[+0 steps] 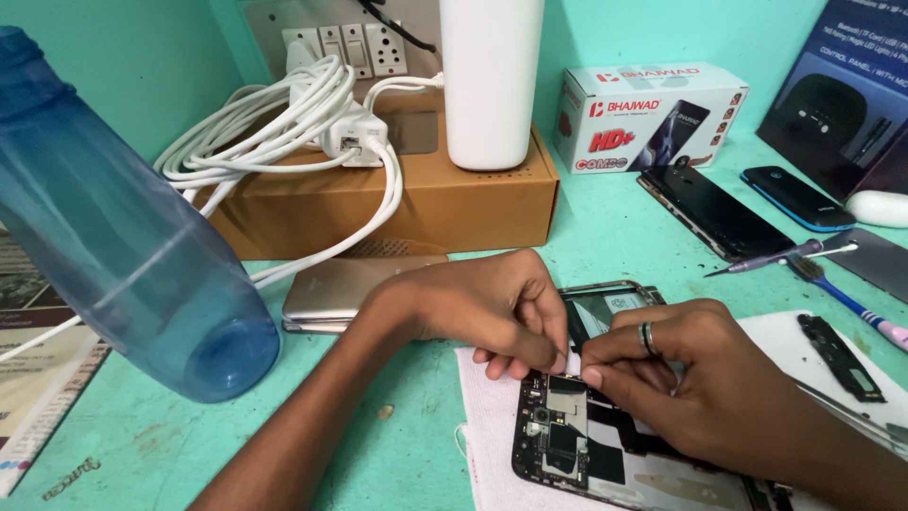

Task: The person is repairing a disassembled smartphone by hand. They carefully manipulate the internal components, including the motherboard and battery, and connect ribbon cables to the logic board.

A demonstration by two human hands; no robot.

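Right now I am pinching a small white strip (573,361) between the fingertips of both hands, just above the upper edge of an opened smartphone (577,445) whose circuit board is lying bare. My left hand (482,308) is closing thumb and forefinger on one end of the strip, while my right hand (705,388), wearing a ring, is gripping the other end the same way. The phone is resting on a white cloth (487,426) spread over the turquoise table (378,454). Beside the cloth a blue toothbrush (842,293) and a thin screwdriver (766,257) are lying near a second black phone (714,213). Farther back a brown cardboard box (445,203) is carrying coiled white cables (274,132), and a blue plastic bottle (113,227) is lying on its side at my left.
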